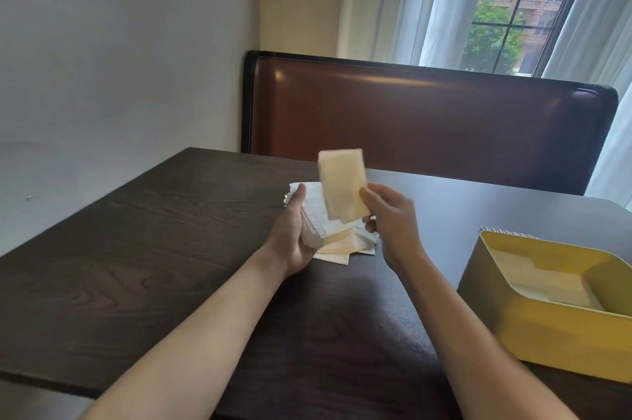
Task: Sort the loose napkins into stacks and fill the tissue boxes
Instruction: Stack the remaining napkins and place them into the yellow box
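Two hands over dark table [143,248], mid-sort. Left hand [294,241] curled round side of loose napkin pile [328,231], fanned and partly resting on tabletop. Just right of it, right hand [390,224] pinching cream napkin stack [343,185] by lower right corner, long axis upright, tilted slightly left, lifted clear of pile. Further right, well apart, yellow tissue box [547,334] open-topped, napkins already lying flat inside. Right hand nearer box; likely needs stack turned flat before lowering in. Bare tabletop between hand and box, near box wall to clear.
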`<state>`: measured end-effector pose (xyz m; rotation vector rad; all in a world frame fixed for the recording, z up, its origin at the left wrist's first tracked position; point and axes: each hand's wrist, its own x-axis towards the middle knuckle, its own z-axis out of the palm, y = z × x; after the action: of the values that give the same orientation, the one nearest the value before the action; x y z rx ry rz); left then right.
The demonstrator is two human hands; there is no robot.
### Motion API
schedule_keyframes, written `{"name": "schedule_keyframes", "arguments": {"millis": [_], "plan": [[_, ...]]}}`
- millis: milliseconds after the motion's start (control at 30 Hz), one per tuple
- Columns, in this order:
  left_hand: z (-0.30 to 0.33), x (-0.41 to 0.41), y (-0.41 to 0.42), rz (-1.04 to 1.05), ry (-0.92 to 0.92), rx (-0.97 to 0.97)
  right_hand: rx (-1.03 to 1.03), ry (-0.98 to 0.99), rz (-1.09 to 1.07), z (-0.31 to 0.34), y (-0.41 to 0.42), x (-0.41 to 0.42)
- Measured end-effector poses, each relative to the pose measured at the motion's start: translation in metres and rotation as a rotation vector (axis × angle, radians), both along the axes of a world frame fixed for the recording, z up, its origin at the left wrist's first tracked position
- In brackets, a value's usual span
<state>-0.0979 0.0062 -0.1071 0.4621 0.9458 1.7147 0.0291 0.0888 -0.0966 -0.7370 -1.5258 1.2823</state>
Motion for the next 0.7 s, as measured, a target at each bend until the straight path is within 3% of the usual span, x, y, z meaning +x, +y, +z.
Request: {"name": "schedule_keyframes", "arguments": {"millis": [100,200,300,400,467,567,700], "plan": [[-0.004,0.001,0.002,-0.068,0.056,0.045,0.041,-0.181,0.023,-0.009,-0.003,-0.006],[-0.009,0.0,0.003,-0.089,0.112,0.064,0.057,-0.206,0.024,-0.01,-0.003,-0.006],[-0.013,0.0,0.009,0.021,0.135,0.011,0.098,-0.237,0.061,-0.01,-0.002,-0.006],[-0.012,-0.009,0.012,0.22,0.12,-0.057,0.136,-0.294,-0.067,-0.015,0.004,-0.007],[-0.012,-0.022,0.013,0.347,0.078,-0.089,0.206,-0.468,-0.19,-0.02,0.01,-0.005],[-0.012,-0.03,0.01,0.398,0.02,-0.131,0.233,-0.757,-0.179,-0.031,0.017,-0.006],[-0.012,-0.026,0.009,0.335,0.012,-0.164,0.237,-0.861,-0.14,-0.038,0.016,-0.015]]}}
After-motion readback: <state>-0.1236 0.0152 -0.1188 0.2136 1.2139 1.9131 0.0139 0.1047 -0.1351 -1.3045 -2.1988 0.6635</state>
